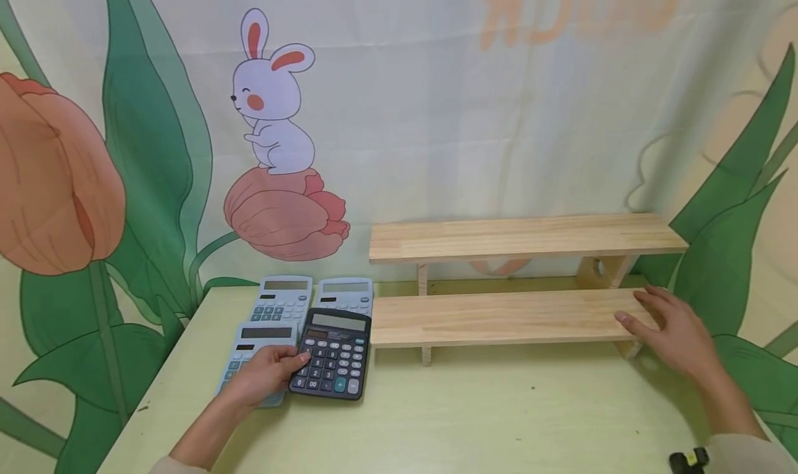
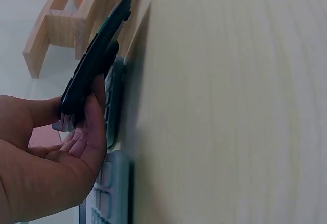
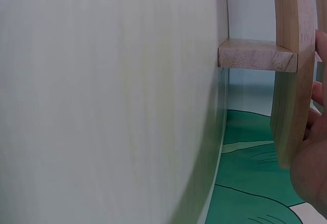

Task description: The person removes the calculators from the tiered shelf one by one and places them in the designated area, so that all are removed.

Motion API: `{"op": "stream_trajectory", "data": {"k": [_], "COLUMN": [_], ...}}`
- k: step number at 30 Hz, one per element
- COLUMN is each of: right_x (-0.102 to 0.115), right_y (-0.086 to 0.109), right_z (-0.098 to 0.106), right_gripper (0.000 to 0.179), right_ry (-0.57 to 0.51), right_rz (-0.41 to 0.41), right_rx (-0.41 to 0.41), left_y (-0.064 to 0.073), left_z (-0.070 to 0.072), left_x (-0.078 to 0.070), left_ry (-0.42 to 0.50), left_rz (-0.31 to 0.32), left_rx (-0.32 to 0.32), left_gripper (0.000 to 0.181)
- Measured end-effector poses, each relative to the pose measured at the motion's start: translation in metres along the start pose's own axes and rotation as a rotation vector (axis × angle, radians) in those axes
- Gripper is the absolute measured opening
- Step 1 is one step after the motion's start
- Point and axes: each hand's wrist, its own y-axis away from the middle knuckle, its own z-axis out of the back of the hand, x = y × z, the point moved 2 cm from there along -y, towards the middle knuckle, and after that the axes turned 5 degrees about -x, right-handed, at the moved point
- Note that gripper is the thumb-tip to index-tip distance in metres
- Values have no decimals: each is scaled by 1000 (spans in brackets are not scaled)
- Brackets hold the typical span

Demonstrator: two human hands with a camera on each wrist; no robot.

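A black calculator (image 1: 333, 356) is pinched at its left edge by my left hand (image 1: 264, 373), the thumb on its keys and the fingers underneath. In the left wrist view the black calculator (image 2: 92, 63) is tilted, seen edge-on above the table. Around it lie three light blue calculators: a front one (image 1: 264, 334), a back left one (image 1: 285, 297) and a back right one (image 1: 345, 294), which the black one partly covers. My right hand (image 1: 676, 332) rests on the right end of the lower board of a two-tier wooden shelf (image 1: 499, 318), fingers spread.
The shelf's upper board (image 1: 530, 237) sits behind and above the lower one, against a printed curtain (image 1: 424, 127) with a rabbit and tulips. A pale green table (image 1: 461, 418) carries everything. A small black and yellow object (image 1: 688, 460) is by the right sleeve.
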Motion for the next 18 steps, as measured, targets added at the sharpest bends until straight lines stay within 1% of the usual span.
{"op": "stream_trajectory", "data": {"k": [5,13,16,18], "right_x": [-1,-2,-2,-2], "right_y": [0,1,1,1], "right_z": [-1,-1,-1,-1], "right_gripper": [74,75,75,75], "right_ry": [0,-7,-3,2], "right_rz": [-1,-1,-3,-5], "right_rx": [5,1,-4,-4], "left_y": [0,3,5,6], "left_z": [-6,-10,-11,-12], "left_x": [2,2,2,2], "left_ry": [-40,-215,-256,-281], "left_rz": [2,-12,0,5], "left_rx": [-22,-127,-141,-139], "left_gripper": [33,36,34,34]}}
